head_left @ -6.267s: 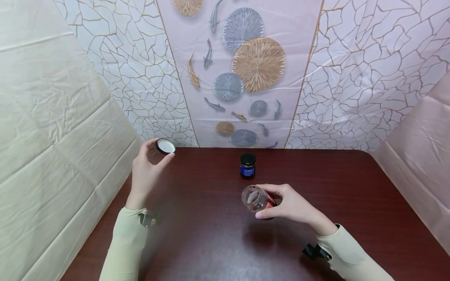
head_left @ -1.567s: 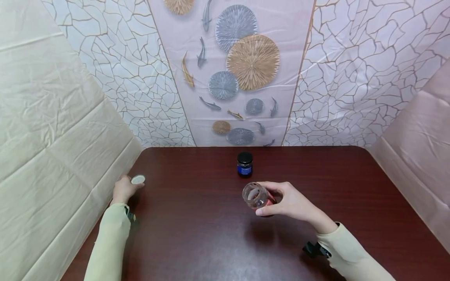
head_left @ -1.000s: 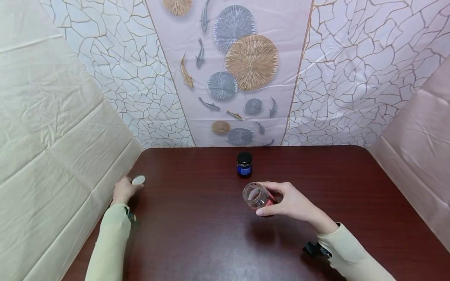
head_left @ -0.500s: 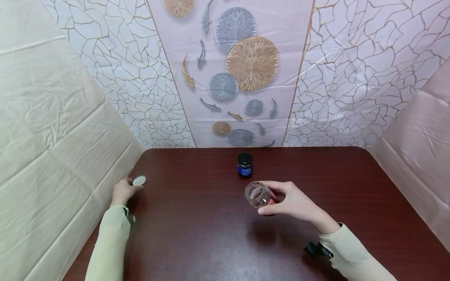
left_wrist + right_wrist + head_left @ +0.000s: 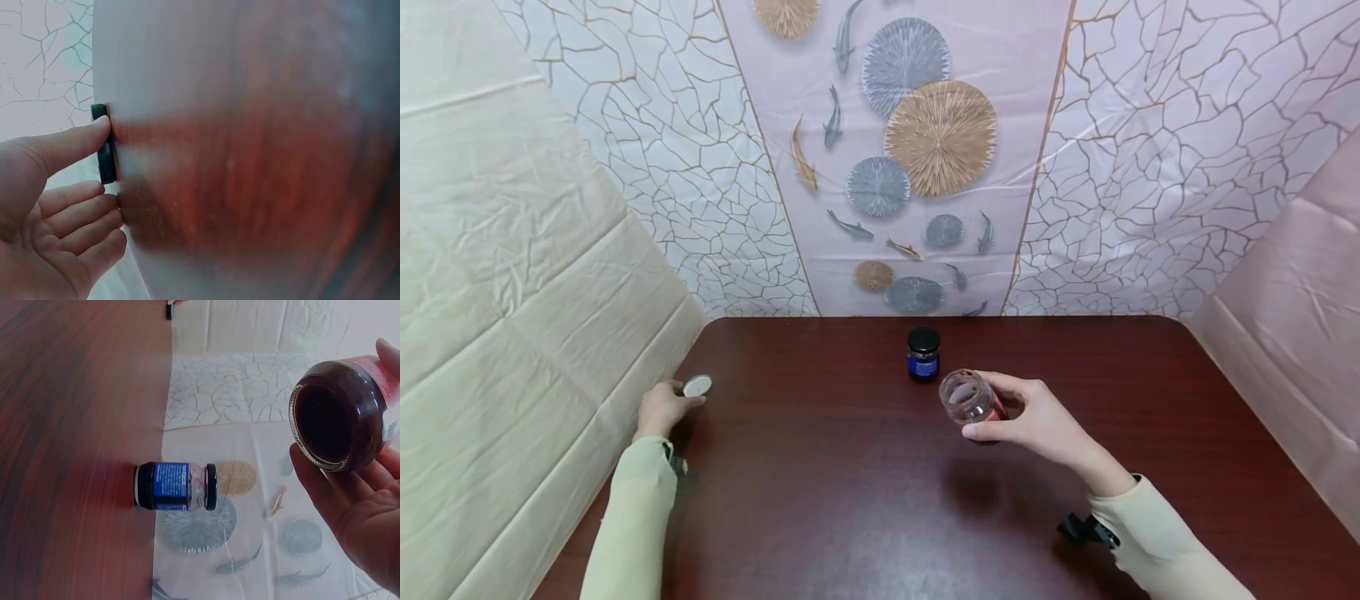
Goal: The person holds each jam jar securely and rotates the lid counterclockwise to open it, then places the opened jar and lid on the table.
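Observation:
My left hand [image 5: 662, 410] is at the left side of the table, its thumb and fingers around a jar lid [image 5: 697, 386]. The lid sits at the tabletop with its white inside up, and its black rim shows edge-on against the thumb in the left wrist view. My right hand [image 5: 1037, 421] grips an uncapped glass jar [image 5: 967, 397] with a red label, above the table. The jar is tilted, its mouth toward the left and the head camera; in the right wrist view its base looks dark. Behind it a blue-labelled jar [image 5: 923, 357] with a black lid stands upright.
The dark red-brown table [image 5: 820, 500] ends at a back wall cloth [image 5: 917, 250] printed with fish and discs. Cream cloth [image 5: 542, 333] slopes along the left side, and a pinkish cloth [image 5: 1292, 325] borders the right.
Since the earliest frame, the left hand has brought the lid down and left to the table. In the last half second, the right hand has moved the jar slightly right and farther back.

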A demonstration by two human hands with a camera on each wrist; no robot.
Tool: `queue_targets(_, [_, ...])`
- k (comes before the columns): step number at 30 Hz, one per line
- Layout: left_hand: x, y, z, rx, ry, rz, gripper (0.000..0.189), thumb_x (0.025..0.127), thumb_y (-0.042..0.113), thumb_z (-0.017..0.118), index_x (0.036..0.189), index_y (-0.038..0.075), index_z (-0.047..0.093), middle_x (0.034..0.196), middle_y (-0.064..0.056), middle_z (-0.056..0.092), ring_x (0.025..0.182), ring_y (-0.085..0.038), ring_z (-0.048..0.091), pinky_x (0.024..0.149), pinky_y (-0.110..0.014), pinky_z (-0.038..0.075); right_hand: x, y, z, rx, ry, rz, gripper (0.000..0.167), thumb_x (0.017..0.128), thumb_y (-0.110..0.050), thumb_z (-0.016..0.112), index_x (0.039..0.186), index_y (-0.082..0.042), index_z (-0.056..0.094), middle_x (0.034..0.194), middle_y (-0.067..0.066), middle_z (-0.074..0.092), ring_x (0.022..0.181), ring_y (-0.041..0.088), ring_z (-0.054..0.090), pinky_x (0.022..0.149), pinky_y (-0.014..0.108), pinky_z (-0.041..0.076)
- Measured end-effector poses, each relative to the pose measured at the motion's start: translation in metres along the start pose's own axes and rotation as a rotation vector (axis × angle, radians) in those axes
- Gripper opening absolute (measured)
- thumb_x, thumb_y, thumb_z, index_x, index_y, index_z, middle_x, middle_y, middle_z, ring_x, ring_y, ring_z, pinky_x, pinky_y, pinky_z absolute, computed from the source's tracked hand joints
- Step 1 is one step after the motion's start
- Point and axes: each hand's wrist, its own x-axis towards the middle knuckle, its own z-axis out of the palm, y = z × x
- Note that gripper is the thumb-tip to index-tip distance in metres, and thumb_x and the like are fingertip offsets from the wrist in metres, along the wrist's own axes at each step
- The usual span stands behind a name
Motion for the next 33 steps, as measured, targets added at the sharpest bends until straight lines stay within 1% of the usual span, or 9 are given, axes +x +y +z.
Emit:
queue_targets(6, [0.002, -0.001, 0.0, 0.02, -0.004, 0.035, 0.061, 0.084, 0.026, 0.078, 0.12, -0.019, 0.057, 0.117, -0.037, 0.061, 0.103, -0.054, 0.058, 0.087, -0.059, 0.047, -0.002, 0.004, -0.008, -0.003, 0.046, 0.006, 0.06, 0.08, -0.021, 0.088, 0.135, -0.015, 0.063, 0.099, 0.005, 0.068, 0.083, 0.016, 0.062, 0.069, 0.025, 0.052])
queue_targets(13, [0.002, 0.001, -0.001, 0.021, -0.029, 0.017, 0.064, 0.085, 0.026, 0.076, 0.123, -0.02, 0.054, 0.121, -0.039, 0.058, 0.108, -0.055, 0.055, 0.092, -0.059, 0.046, -0.006, 0.009, -0.02, -0.036, 0.124, 0.031, 0.061, 0.083, -0.022, 0.085, 0.139, -0.015, 0.061, 0.103, 0.007, 0.068, 0.087, 0.015, 0.063, 0.073, 0.023, 0.052])
queue_targets(15, [0.001, 0.002, -0.001, 0.018, -0.03, 0.016, 0.064, 0.085, 0.026, 0.076, 0.123, -0.02, 0.054, 0.121, -0.039, 0.058, 0.108, -0.055, 0.056, 0.092, -0.06, 0.046, -0.008, 0.01, -0.023, -0.035, 0.14, 0.047, 0.062, 0.084, -0.023, 0.085, 0.14, -0.017, 0.06, 0.101, 0.007, 0.068, 0.086, 0.015, 0.063, 0.072, 0.023, 0.052])
queue_targets(20, [0.0, 0.002, -0.001, 0.02, -0.025, 0.012, 0.064, 0.086, 0.027, 0.076, 0.124, -0.019, 0.055, 0.122, -0.039, 0.058, 0.108, -0.055, 0.056, 0.092, -0.06, 0.046, -0.012, 0.016, -0.032, -0.05, 0.198, 0.094, 0.064, 0.085, -0.025, 0.084, 0.143, -0.018, 0.058, 0.102, 0.003, 0.071, 0.088, 0.012, 0.066, 0.074, 0.022, 0.054])
queue_targets(23, [0.0, 0.002, -0.001, 0.025, -0.021, 0.009, 0.063, 0.086, 0.027, 0.076, 0.123, -0.018, 0.056, 0.121, -0.038, 0.059, 0.107, -0.055, 0.057, 0.091, -0.06, 0.047, -0.014, 0.02, -0.037, -0.071, 0.265, 0.123, 0.064, 0.085, -0.026, 0.084, 0.142, -0.015, 0.058, 0.098, -0.001, 0.071, 0.086, 0.009, 0.064, 0.073, 0.02, 0.053])
queue_targets(26, [0.0, 0.002, -0.001, 0.021, -0.022, 0.002, 0.062, 0.086, 0.028, 0.076, 0.124, -0.017, 0.057, 0.121, -0.038, 0.059, 0.107, -0.055, 0.057, 0.09, -0.06, 0.047, -0.015, 0.024, -0.041, -0.088, 0.362, 0.147, 0.061, 0.086, -0.028, 0.083, 0.139, -0.012, 0.059, 0.095, -0.006, 0.07, 0.085, 0.007, 0.062, 0.072, 0.018, 0.05])
queue_targets(29, [0.001, 0.002, 0.0, 0.018, -0.024, -0.004, 0.061, 0.087, 0.028, 0.075, 0.124, -0.017, 0.057, 0.121, -0.038, 0.059, 0.107, -0.054, 0.057, 0.09, -0.06, 0.047, -0.015, 0.029, -0.047, -0.087, 0.469, 0.167, 0.057, 0.086, -0.029, 0.083, 0.136, -0.012, 0.061, 0.093, -0.013, 0.068, 0.085, 0.004, 0.059, 0.07, 0.015, 0.047])
queue_targets(33, [0.002, 0.002, 0.0, 0.013, -0.024, 0.0, 0.06, 0.087, 0.028, 0.074, 0.124, -0.017, 0.057, 0.121, -0.037, 0.06, 0.106, -0.054, 0.057, 0.089, -0.06, 0.047, -0.016, 0.037, -0.057, -0.066, 0.588, 0.195, 0.052, 0.086, -0.029, 0.083, 0.132, -0.015, 0.064, 0.095, -0.02, 0.067, 0.085, 0.003, 0.057, 0.069, 0.014, 0.045])
